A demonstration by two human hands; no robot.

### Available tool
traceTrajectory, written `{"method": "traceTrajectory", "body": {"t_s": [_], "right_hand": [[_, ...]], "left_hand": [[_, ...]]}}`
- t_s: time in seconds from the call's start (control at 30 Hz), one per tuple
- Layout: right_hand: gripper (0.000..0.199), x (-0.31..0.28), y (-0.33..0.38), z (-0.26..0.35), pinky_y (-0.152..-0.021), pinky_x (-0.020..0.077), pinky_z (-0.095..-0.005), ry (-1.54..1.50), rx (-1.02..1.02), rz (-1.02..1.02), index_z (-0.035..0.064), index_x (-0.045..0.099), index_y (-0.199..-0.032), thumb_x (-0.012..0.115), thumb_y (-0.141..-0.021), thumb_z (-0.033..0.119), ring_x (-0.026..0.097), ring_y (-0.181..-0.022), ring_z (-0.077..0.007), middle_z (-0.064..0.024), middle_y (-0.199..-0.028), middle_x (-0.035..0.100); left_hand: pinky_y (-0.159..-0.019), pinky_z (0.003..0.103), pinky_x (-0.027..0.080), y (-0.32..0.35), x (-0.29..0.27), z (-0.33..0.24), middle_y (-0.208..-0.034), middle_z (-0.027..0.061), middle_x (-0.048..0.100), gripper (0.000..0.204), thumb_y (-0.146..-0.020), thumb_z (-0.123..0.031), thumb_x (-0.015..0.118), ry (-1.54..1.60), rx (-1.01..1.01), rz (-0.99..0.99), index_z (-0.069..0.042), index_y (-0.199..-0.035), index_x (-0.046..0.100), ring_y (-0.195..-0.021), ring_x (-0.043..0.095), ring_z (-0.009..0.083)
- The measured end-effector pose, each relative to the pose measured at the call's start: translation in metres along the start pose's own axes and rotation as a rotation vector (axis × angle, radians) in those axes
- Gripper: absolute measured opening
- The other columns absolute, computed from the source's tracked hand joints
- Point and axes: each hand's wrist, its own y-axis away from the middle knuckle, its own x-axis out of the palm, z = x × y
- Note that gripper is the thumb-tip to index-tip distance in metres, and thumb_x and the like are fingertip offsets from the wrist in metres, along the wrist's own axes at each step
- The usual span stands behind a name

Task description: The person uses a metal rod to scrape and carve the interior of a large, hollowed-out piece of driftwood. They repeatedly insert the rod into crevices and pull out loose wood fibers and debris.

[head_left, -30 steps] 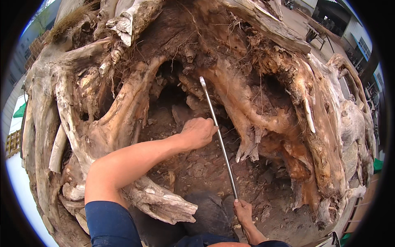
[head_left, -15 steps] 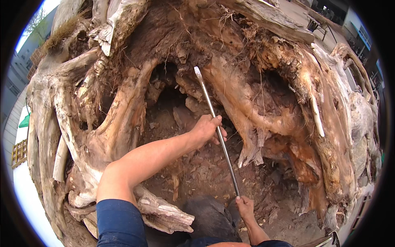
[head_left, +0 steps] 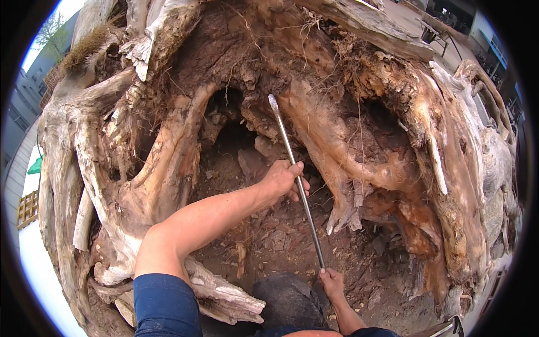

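The work in hand looks like prying or scraping soil and rotten wood out of the hollow of a large upturned tree stump, with the bar set for a push or lever stroke.

On the left, pale weathered roots curve down the side of the stump. One big root lies across the lower left, under the outstretched arm.

The left hand reaches forward from a blue sleeve; its grip is closed around the middle of a long metal bar. There is one bar. It runs from a flattened tip, which points up into the dark hollow and sits close to the reddish wood beside it, down to its lower end near the bottom of the view. Whether the tip touches the wood cannot be told.

The right hand holds that lower end, its grip closed on the bar too. So two hands are on one tool.

Right of the bar there is a second dark hollow in the orange wood, making two hollows in all. Loose dirt and chips cover the ground between the hands.

Judging from this, the next move calls for steering the tip with the left hand while the right drives from below, keeping the bar from slipping off the hard root.
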Motion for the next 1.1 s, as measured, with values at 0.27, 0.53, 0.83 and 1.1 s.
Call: {"method": "traceTrajectory", "body": {"t_s": [0.27,0.53,0.83,1.1], "right_hand": [[0.041,0.018,-0.008,0.006,-0.052,0.0324,-0.0272,0.064,-0.081,-0.076,0.0039,0.062,-0.072,0.067,-0.096,0.037,0.043,-0.058,-0.0058,0.0057,-0.063,0.05],[0.05,0.004,-0.021,0.002,-0.05,0.035,-0.0281,-0.351,0.176,0.308,0.0021,0.06,-0.07,0.067,-0.097,0.044,0.047,-0.055,-0.0084,0.0045,-0.064,0.052],[0.045,0.027,-0.022,0.015,-0.051,0.0395,-0.0349,0.17,-0.12,-0.208,0.0005,0.055,-0.069,0.069,-0.093,0.035,0.045,-0.053,-0.0121,-0.0031,-0.055,0.048],[0.048,0.042,-0.005,-0.012,-0.052,0.0367,-0.037,0.211,-0.371,-0.157,-0.0001,0.051,-0.07,0.068,-0.094,0.039,0.04,-0.058,-0.0149,-0.0081,-0.058,0.042]], "left_hand": [[-0.047,0.031,0.055,-0.009,0.0,0.002,-0.082,0.0177,0.069,0.031,-0.109,-0.029,0.042,0.006,0.001,-0.055,0.001,-0.103,0.049,-0.07,0.073,0.0267],[-0.045,0.03,0.049,-0.004,-0.007,0.005,-0.079,0.0154,0.069,0.031,-0.109,-0.027,0.042,-0.141,0.109,-0.065,0.001,-0.099,0.052,-0.068,0.071,0.0235],[-0.069,0.04,0.056,-0.018,-0.008,-0.014,-0.089,0.0131,0.064,0.02,-0.109,-0.021,0.044,0.204,0.126,-0.141,-0.002,-0.106,0.049,-0.081,0.069,0.0268],[-0.059,0.037,0.047,0.04,0.031,-0.057,-0.073,0.001,0.044,0.014,-0.107,-0.019,0.048,0.332,0.313,-0.145,-0.01,-0.098,0.042,-0.06,0.046,0.016]]}}
